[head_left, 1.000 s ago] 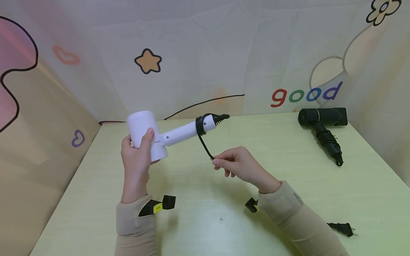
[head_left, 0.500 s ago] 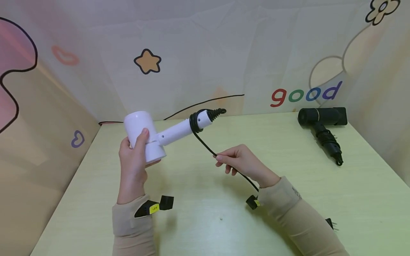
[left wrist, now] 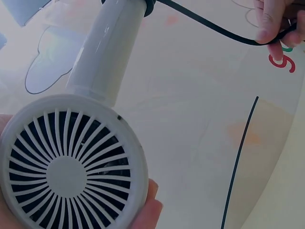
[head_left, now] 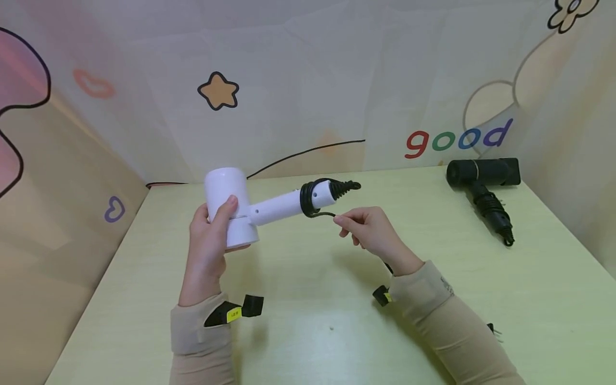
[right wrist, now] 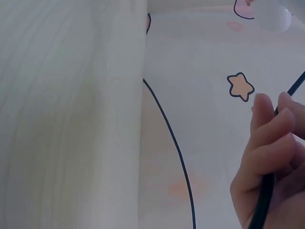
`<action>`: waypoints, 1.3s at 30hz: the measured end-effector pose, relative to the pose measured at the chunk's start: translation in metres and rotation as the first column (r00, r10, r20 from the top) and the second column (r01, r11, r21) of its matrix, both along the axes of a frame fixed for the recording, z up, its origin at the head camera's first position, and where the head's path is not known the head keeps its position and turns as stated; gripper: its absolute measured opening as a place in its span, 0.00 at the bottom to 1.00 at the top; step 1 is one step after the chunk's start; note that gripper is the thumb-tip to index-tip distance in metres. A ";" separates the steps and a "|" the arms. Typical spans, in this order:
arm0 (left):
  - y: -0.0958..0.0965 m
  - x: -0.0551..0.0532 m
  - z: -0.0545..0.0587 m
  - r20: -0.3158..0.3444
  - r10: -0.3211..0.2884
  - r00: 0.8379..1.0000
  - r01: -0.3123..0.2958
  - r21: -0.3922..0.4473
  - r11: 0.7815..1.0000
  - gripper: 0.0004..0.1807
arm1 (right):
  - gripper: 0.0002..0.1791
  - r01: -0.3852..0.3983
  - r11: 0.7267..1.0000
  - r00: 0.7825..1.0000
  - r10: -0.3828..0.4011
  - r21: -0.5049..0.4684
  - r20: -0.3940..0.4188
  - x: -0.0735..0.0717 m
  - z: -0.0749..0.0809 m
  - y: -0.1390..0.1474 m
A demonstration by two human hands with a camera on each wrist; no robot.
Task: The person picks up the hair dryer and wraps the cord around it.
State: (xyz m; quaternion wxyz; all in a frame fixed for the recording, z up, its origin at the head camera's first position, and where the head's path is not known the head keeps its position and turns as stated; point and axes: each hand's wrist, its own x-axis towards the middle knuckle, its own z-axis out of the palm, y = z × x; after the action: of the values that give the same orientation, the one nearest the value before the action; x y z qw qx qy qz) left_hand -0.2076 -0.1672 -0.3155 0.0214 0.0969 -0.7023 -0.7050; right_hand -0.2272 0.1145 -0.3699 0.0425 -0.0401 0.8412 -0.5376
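My left hand (head_left: 207,246) grips the thick head of a white hair dryer (head_left: 226,184), thumb across its near side. Held above the table, the dryer has its handle (head_left: 276,207) pointing right and slightly upward. Several turns of black cord (head_left: 306,199) circle the handle near its end. Right of the handle, my right hand (head_left: 375,232) pinches the cord between thumb and fingertips. A stretch of cord (left wrist: 209,24) runs from handle to fingers in the left wrist view. In the right wrist view, more cord (right wrist: 264,195) passes under the curled fingers.
A black hair dryer (head_left: 481,172) lies at the table's back right, its cord wound round its handle. The white dryer's plug (head_left: 491,327) shows partly behind my right sleeve. A printed cloth backdrop (head_left: 308,96) stands behind the pale table (head_left: 298,342).
The white dryer went slightly left, then right, its handle end now lower. My right hand has moved up and a little right with the cord. The plug has shifted left and away from me.
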 end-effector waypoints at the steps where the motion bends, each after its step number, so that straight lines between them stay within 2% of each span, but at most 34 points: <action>1: 0.000 0.000 0.000 -0.003 -0.011 1.000 0.011 -0.005 1.000 0.38 | 0.14 0.012 1.000 1.000 -0.012 0.002 -0.004 0.000 0.001 0.001; 6: 0.001 0.001 -0.002 -0.019 -0.065 0.998 0.064 -0.018 0.998 0.32 | 0.13 0.057 0.998 0.998 -0.057 -0.009 -0.020 -0.003 0.006 0.009; 11: 0.003 0.002 -0.002 -0.020 -0.092 0.996 0.091 -0.049 0.995 0.28 | 0.09 0.099 0.994 0.994 -0.101 -0.034 -0.036 -0.004 0.010 0.015; 13: 0.003 0.003 -0.002 -0.023 -0.104 0.994 0.102 -0.061 0.993 0.27 | 0.11 0.114 0.993 0.992 -0.115 -0.030 -0.049 -0.004 0.011 0.017; 17: 0.002 0.003 -0.002 -0.035 -0.141 0.989 0.138 -0.084 0.987 0.25 | 0.21 0.124 0.992 0.989 -0.126 -0.032 -0.071 -0.003 0.014 0.020; 22: 0.001 0.003 -0.003 -0.041 -0.202 0.979 0.196 -0.120 0.973 0.25 | 0.23 0.132 0.991 0.989 -0.134 -0.034 -0.058 -0.001 0.016 0.022; 28: 0.000 0.002 -0.008 -0.025 -0.267 0.963 0.260 -0.153 0.953 0.26 | 0.20 0.117 0.993 0.991 -0.118 -0.026 -0.068 0.001 0.020 0.025; 33: -0.001 0.001 -0.010 -0.010 -0.298 0.955 0.291 -0.180 0.940 0.26 | 0.19 0.112 0.993 0.990 -0.114 -0.018 -0.082 0.005 0.027 0.026; 39: -0.001 0.001 -0.010 0.006 -0.316 0.949 0.309 -0.239 0.921 0.30 | 0.21 0.129 0.992 0.989 -0.128 0.003 -0.076 0.010 0.033 0.026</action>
State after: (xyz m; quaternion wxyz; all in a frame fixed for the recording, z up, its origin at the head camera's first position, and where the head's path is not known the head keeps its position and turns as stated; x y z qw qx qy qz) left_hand -0.2067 -0.1685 -0.3252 -0.0685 -0.0310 -0.7872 -0.6121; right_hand -0.2169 0.1409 -0.3365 -0.0241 -0.0060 0.8451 -0.5340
